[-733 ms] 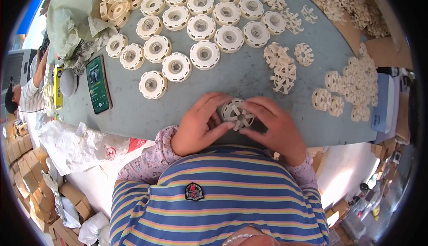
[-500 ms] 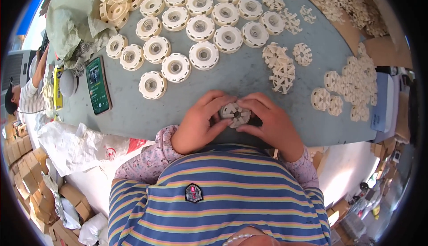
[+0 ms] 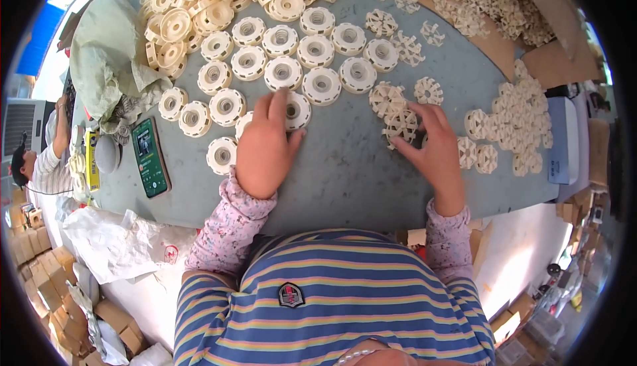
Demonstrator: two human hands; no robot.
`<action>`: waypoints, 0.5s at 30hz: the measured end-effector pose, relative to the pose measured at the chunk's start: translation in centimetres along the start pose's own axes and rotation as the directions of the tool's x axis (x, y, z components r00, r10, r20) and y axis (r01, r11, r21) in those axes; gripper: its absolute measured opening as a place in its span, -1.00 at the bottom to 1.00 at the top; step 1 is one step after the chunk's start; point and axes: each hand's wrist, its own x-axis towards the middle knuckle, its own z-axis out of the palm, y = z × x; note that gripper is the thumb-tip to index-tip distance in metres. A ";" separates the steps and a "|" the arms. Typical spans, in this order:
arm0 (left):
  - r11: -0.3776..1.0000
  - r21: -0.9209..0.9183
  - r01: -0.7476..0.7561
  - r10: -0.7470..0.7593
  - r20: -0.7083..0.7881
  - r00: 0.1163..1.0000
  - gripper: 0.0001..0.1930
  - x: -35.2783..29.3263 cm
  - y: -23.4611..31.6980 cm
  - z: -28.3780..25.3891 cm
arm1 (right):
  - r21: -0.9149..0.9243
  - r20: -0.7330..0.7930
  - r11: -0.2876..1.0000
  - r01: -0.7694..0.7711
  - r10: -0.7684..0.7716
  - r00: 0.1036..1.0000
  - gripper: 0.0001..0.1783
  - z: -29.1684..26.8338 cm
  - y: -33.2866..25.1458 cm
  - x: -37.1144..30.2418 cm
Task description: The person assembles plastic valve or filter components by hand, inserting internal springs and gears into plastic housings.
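Note:
My left hand (image 3: 265,147) is curled round a white plastic wheel (image 3: 302,110) with a coil spring in its middle. Its thumb touches the near edge and its fingers lie over the far left side, hiding part of it. My right hand (image 3: 434,147) is open with thumb and index finger apart, at either side of a slotted cream plastic disc (image 3: 399,126). That disc lies in a small cluster, against another slotted disc (image 3: 387,99). More spring-filled wheels (image 3: 284,74) stand in rows beyond my left hand.
A heap of cream plastic rings (image 3: 219,14) covers the far left of the table. Slotted discs (image 3: 524,120) are piled at the right, beside a blue box (image 3: 563,140). A phone (image 3: 150,157) lies at the left near a green cloth (image 3: 106,47). A person (image 3: 46,147) sits at far left.
My hands have parted from in front of my body, where they held a slotted disc together. The left went forward-left to a wheel, the right to the disc cluster. The held disc is out of sight.

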 end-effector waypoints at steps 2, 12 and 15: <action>1.000 -0.012 0.003 -0.003 0.016 1.000 -0.25 -0.3 0.8 0.1 | 0.004 0.037 0.997 -0.077 0.077 0.996 -0.34 0.3 1.1 0.1; 0.911 -0.410 -0.034 0.198 0.365 0.910 -0.25 -4.7 4.1 1.3 | -0.031 -0.065 0.997 0.066 -0.068 0.996 -0.31 1.8 0.2 -0.3; 0.896 -0.433 -0.099 0.245 0.296 0.923 -0.25 -4.5 3.5 2.2 | -0.095 -0.117 0.989 0.114 -0.125 0.985 -0.30 2.5 0.3 0.2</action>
